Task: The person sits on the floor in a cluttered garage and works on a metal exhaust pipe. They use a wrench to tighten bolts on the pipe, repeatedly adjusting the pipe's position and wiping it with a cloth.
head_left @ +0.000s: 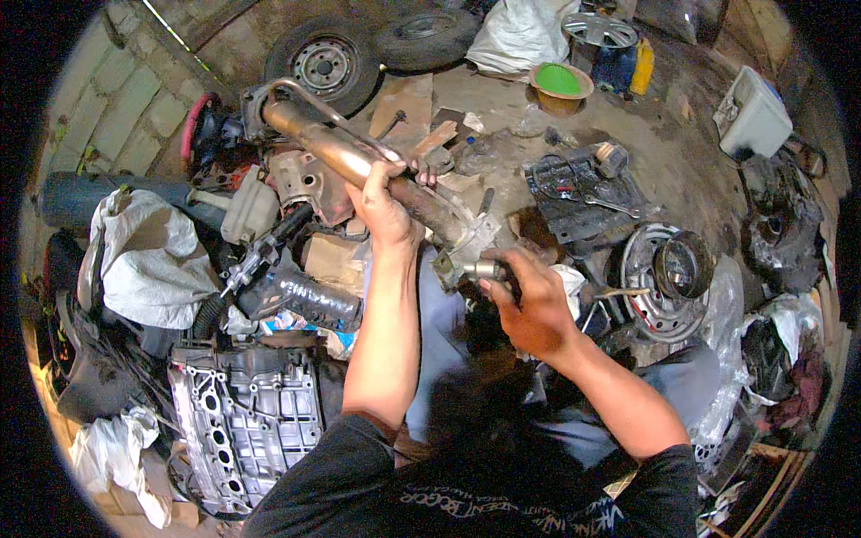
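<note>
A long metal tube [343, 154] with a brownish sheen slants across the middle, a thinner pipe running along it. My left hand [387, 204] is wrapped round its middle and holds it up. At the tube's near end is a greyish flange [473, 235] with a flat bracket. My right hand [531, 300] pinches a short silvery metal cylinder [484, 269], like a socket, against that bracket. Whether the cylinder sits on a bolt cannot be made out. The tube's far end has a wider flange [256, 108].
An aluminium engine part [251, 421] stands at lower left, beside a white sack [148, 260]. Tyres [323, 67] lie at the back. To the right are a black tray [578, 193] with a spanner [614, 207] and a wheel rim [641, 296]. A green-topped bowl [560, 82] stands farther off.
</note>
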A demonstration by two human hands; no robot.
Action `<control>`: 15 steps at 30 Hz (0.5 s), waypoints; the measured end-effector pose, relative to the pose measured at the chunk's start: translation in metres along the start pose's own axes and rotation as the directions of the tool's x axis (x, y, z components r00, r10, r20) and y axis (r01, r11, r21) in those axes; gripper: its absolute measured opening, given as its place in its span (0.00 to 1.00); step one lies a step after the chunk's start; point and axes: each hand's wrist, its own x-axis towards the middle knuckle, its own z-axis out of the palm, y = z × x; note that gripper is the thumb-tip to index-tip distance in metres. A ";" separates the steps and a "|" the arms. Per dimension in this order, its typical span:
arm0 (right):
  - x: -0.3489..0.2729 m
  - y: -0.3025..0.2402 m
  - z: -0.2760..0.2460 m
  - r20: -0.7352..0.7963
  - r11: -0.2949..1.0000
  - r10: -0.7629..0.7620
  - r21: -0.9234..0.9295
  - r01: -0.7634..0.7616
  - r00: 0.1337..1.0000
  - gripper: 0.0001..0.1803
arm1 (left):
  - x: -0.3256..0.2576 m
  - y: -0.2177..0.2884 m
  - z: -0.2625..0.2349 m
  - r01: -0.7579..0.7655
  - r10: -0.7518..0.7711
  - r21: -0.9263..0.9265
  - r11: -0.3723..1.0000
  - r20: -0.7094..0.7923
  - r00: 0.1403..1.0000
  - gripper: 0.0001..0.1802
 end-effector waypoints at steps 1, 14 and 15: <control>0.002 0.000 0.001 -0.015 0.999 -0.037 -0.025 0.037 0.999 0.14 | 0.000 0.001 -0.002 0.013 -0.013 0.008 1.000 -0.016 1.000 0.07; 0.011 0.011 0.017 0.000 0.994 0.079 -0.074 -0.079 0.997 0.12 | 0.000 -0.008 0.001 -0.049 0.045 0.031 0.998 0.112 0.993 0.12; 0.012 0.009 0.017 0.007 0.989 0.132 -0.068 -0.132 0.991 0.12 | -0.002 -0.006 0.003 -0.058 0.053 0.044 0.997 0.116 0.992 0.13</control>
